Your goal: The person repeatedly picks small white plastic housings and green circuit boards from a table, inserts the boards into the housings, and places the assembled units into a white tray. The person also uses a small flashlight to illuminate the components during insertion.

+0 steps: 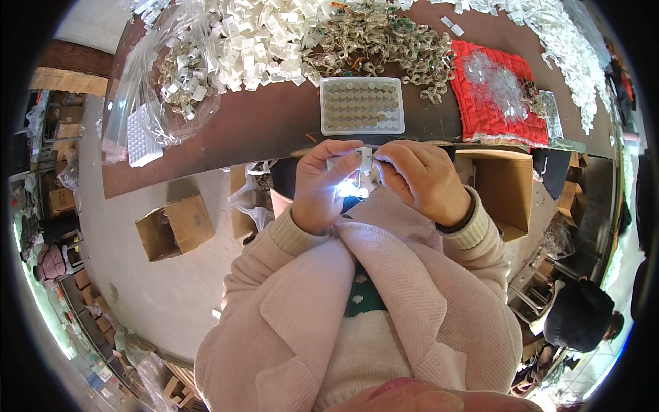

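We take the tray (362, 105) of round pieces on the brown table (274, 123) as our landmark. Far left of the tray we note a clear bag (147, 82) holding white and metal parts. Up and left of it lies a heap of white tags (254, 41); directly behind it, a pile of metal rings (384, 38). Just below the tray, off the table edge, our left hand (319, 185) has its fingers closed on a small white tag (362, 159). Our right hand (425, 180) meets it there, fingertips pinched on the same tag. Right of the tray lies a red cloth (498, 96) bearing clear pieces. Below that stands an open carton (504, 189).
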Tool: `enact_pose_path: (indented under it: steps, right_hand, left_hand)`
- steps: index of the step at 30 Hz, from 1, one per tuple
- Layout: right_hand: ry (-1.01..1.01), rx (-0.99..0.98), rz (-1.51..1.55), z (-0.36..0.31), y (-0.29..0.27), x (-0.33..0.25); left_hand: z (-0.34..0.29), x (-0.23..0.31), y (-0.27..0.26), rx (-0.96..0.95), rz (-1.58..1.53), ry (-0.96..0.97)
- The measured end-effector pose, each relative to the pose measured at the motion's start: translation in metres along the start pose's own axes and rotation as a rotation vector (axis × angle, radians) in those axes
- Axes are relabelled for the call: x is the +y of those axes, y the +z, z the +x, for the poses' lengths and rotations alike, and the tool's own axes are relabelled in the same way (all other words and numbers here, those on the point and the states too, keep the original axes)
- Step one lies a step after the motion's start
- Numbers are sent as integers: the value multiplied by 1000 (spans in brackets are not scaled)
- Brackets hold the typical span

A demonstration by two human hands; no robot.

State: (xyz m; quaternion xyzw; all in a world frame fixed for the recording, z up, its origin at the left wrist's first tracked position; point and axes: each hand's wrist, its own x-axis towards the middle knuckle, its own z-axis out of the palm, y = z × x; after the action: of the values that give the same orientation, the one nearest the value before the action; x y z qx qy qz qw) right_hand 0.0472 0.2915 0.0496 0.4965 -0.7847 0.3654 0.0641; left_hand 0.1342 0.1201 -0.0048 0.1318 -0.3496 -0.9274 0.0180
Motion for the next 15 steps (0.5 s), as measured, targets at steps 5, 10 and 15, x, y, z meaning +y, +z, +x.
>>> enact_pose_path:
  steps: [5,10,15]
  right_hand:
    - [-57,-162,-166,3,-7,-7]
    - [143,-2,135,3,8,-9]
    - [212,70,195,-3,19,-11]
  left_hand:
    - [0,1,-2,-42,221,112]
    - [-1,6,-7,-39,8,113]
    - [-1,5,-6,-12,168,164]
